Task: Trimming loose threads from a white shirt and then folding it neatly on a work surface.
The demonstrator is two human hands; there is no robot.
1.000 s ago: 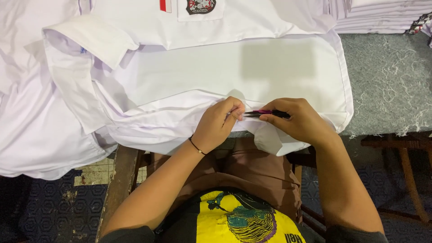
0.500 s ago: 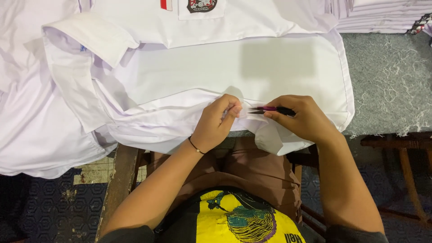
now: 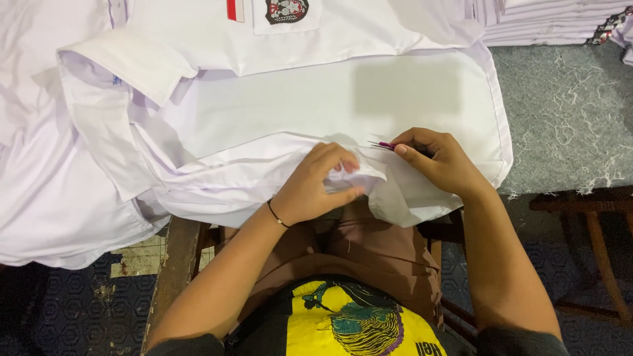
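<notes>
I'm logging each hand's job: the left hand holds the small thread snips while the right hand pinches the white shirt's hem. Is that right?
Not quite: the hands are swapped. In the head view the right hand holds the small thread snips, and the left hand pinches the hem of the white shirt. The rest stands.

Bright overhead light, sharp focus

The left hand pinches the hem of a white shirt on the table; the right hand grips small thread snips beside it.
</notes>
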